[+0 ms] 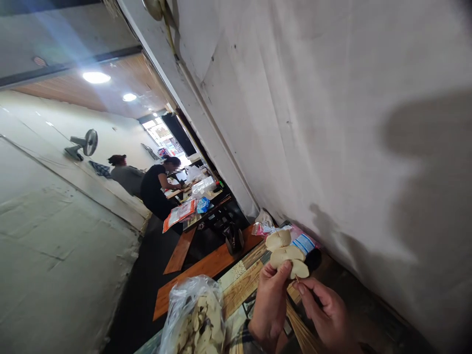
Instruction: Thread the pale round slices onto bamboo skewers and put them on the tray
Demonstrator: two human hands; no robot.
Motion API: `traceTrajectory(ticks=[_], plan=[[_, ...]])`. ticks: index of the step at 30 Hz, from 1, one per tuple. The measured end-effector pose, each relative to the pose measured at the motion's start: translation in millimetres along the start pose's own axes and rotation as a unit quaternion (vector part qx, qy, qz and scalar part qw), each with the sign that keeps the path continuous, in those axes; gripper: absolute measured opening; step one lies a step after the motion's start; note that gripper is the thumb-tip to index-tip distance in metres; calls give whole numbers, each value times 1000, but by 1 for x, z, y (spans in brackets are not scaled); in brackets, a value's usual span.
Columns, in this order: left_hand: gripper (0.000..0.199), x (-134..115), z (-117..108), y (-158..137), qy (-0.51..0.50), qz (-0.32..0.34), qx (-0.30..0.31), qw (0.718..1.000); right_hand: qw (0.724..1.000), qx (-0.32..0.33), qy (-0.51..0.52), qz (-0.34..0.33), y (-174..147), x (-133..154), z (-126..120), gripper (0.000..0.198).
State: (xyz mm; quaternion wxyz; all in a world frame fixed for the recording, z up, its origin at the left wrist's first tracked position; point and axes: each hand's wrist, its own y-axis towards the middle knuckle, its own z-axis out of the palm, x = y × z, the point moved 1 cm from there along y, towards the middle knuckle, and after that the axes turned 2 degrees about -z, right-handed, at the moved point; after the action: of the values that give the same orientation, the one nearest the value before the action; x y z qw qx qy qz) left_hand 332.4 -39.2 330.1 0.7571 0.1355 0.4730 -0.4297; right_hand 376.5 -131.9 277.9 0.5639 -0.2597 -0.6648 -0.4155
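Pale cream oval slices [287,253] are held up in a row, and I cannot tell for sure what food they are. My left hand [271,302] is closed, its thumb and fingers pinching them near the lowest slice. Just right of it, my right hand [324,309] is closed on a thin wooden skewer [297,279], whose end meets the lowest slice. Below my hands runs a bundle of thin wooden sticks [300,329]. A clear plastic bag [195,290] to the left holds many similar pale pieces with dark spots.
Under the bag is a table with a patterned wood-look top [245,282]. Packages, one with a blue label [304,242], lie behind the slices against the white wall [313,98]. An orange-brown bench [206,268] stands beyond. Two people [155,187] are at a farther table; a fan [88,142] hangs left.
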Motion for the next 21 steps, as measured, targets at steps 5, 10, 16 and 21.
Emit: traceTrajectory(ticks=[5,10,16,21], plan=[[23,-2,-2,-8,14,26,-33,999,996,62,57,29,-3,2,8,34],[27,-4,-5,-16,11,39,-63,997,994,82,60,30,-8,0,12,31],[30,-3,-7,-24,5,44,-83,996,995,89,46,5,-10,5,12,32],[32,-7,-11,-25,12,39,-48,998,996,83,36,12,-13,8,9,34]])
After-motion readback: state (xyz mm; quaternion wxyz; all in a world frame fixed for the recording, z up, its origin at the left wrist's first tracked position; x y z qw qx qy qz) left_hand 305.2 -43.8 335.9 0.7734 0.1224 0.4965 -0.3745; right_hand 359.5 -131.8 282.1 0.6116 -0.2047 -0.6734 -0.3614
